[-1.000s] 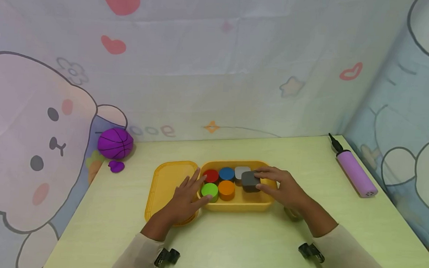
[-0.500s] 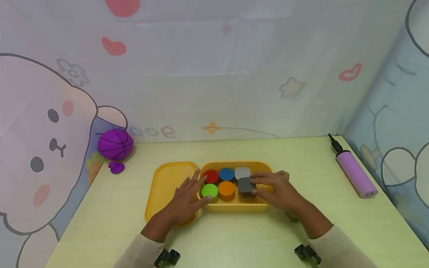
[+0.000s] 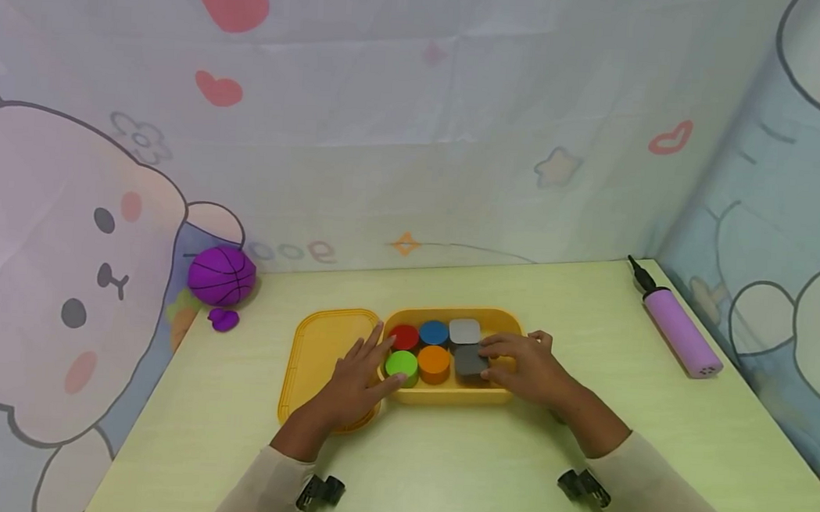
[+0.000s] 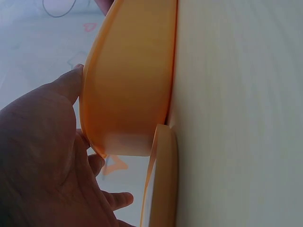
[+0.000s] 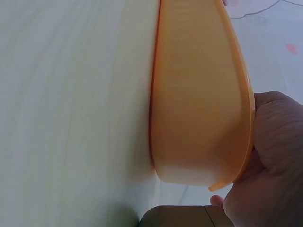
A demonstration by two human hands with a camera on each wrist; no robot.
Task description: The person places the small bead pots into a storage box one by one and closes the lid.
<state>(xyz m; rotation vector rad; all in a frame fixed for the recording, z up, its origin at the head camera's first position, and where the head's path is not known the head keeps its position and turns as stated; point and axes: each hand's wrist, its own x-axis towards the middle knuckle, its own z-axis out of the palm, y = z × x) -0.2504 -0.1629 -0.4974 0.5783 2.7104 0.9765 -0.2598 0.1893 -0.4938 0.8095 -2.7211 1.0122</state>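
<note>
A yellow plastic box (image 3: 454,397) stands on the table with round and square pieces inside. In the front right of the box, my right hand (image 3: 533,371) holds a dark grey square block (image 3: 470,362) between thumb and fingers. Behind it sits a light grey square piece (image 3: 465,331). Blue (image 3: 433,333) and red (image 3: 405,337) round pieces stand at the back; orange (image 3: 434,363) and lime green (image 3: 402,367) ones at the front. My left hand (image 3: 347,385) lies spread at the left rim, its fingertips and thumb by the red and green pieces.
A flat yellow lid (image 3: 313,360) lies left of the box, partly under my left hand. Farther left are a purple ball (image 3: 221,276) and a small purple duck-like toy (image 3: 223,320). A purple hand pump (image 3: 682,331) lies at right. A brownish object (image 5: 182,217) shows under my right hand.
My right hand has moved left and toward me with the dark grey block, which now sits lower, in front of the light grey piece. My left hand has stayed put.
</note>
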